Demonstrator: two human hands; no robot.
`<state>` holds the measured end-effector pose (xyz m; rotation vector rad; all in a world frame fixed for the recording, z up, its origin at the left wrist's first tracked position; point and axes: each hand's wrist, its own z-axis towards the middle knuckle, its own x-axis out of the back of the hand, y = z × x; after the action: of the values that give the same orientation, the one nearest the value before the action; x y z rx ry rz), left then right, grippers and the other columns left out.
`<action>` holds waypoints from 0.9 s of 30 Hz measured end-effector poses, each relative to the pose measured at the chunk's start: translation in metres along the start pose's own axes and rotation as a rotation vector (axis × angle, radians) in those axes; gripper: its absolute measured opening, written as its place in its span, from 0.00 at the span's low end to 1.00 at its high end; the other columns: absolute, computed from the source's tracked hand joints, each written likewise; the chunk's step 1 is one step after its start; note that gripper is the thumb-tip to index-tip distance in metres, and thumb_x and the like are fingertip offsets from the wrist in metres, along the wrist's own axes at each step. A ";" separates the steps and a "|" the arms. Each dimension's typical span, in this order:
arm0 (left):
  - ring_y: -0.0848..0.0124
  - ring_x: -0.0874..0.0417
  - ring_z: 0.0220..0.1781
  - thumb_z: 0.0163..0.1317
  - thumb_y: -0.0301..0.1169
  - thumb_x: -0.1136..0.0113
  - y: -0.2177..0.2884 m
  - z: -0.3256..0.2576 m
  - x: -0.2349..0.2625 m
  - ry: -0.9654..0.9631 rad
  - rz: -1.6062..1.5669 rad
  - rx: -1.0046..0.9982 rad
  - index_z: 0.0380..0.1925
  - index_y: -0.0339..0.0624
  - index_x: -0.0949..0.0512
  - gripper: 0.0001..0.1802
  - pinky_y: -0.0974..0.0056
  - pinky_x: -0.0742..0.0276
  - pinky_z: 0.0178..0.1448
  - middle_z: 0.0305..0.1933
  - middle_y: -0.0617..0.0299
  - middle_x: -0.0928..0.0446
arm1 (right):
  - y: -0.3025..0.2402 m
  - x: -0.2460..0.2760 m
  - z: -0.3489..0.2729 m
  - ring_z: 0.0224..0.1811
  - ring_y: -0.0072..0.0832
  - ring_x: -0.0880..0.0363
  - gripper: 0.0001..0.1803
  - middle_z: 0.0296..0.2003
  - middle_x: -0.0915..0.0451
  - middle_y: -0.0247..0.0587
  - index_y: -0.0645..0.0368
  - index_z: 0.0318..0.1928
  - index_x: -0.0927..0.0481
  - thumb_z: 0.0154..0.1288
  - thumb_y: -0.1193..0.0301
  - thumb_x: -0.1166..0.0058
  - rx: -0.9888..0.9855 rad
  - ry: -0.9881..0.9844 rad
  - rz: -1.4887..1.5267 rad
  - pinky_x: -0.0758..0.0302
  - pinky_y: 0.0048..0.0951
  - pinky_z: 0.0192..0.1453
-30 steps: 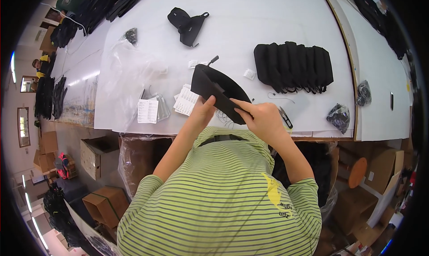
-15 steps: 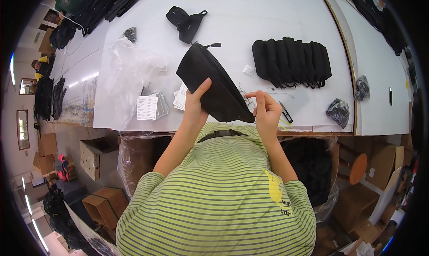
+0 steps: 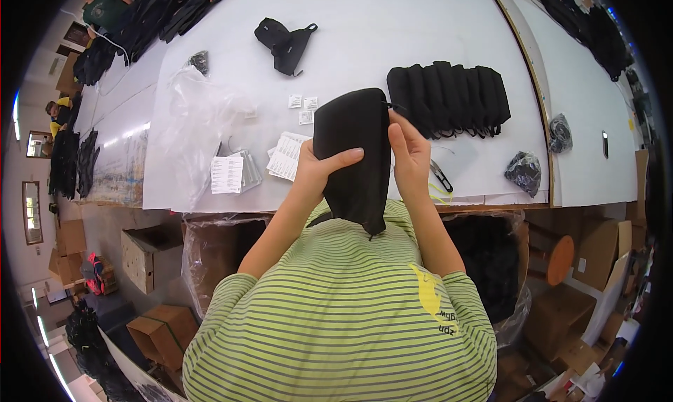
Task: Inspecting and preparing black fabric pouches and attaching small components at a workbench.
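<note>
A black zip pouch (image 3: 350, 132) stands nearly upright in front of my chest, its narrow end pointing down at my shirt. My left hand (image 3: 315, 167) clasps it from the left side, thumb laid flat across the front and fingers hidden behind. At its upper right edge, my right hand (image 3: 412, 153) has its fingertips closed by the zipper pull; exactly what they pinch is partly hidden. Several similar black pouches (image 3: 449, 100) lie in a row beyond my right hand. White printed cards (image 3: 287, 157) lie on the table beside my left hand.
Black-handled thread snips (image 3: 441, 176) lie right of my right hand. Clear plastic film (image 3: 189, 128) and more cards (image 3: 228, 174) are at left. Another black fabric item (image 3: 285, 48) lies farther back. A plastic-wrapped black bundle (image 3: 523, 172) sits near the right front edge.
The pouch has turned from a slant to nearly upright. My right hand has moved from its lower end, by the loose threads, up to the zipper-pull end. Small white packets now show behind it.
</note>
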<state>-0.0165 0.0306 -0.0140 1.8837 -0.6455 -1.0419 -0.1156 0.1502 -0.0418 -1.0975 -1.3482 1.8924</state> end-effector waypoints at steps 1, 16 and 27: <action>0.72 0.17 0.33 0.47 0.26 0.29 -0.001 -0.002 -0.001 -0.005 -0.001 -0.001 0.36 0.33 0.19 0.15 0.69 0.21 0.41 0.34 0.57 0.18 | -0.004 0.000 0.004 0.44 0.23 0.24 0.17 0.45 0.19 0.40 0.65 0.48 0.21 0.68 0.63 0.47 0.004 0.002 -0.003 0.32 0.24 0.53; 0.67 0.16 0.37 0.60 0.32 0.40 0.003 0.029 0.034 0.078 -0.432 0.188 0.42 0.34 0.22 0.14 0.64 0.19 0.43 0.38 0.57 0.19 | -0.041 -0.002 -0.004 0.31 0.23 0.28 0.05 0.28 0.24 0.33 0.61 0.30 0.18 0.51 0.78 0.36 0.121 -0.479 -0.347 0.31 0.23 0.36; 0.67 0.18 0.45 0.61 0.31 0.42 0.009 0.037 0.048 0.324 -0.354 -0.069 0.46 0.34 0.26 0.16 0.64 0.22 0.50 0.44 0.57 0.21 | -0.035 0.002 -0.002 0.34 0.23 0.29 0.14 0.37 0.23 0.33 0.56 0.43 0.18 0.54 0.72 0.35 0.209 -0.110 -0.570 0.30 0.23 0.35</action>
<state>-0.0238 -0.0258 -0.0363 2.0901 -0.0883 -0.9279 -0.1150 0.1645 -0.0099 -0.4437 -1.3091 1.6284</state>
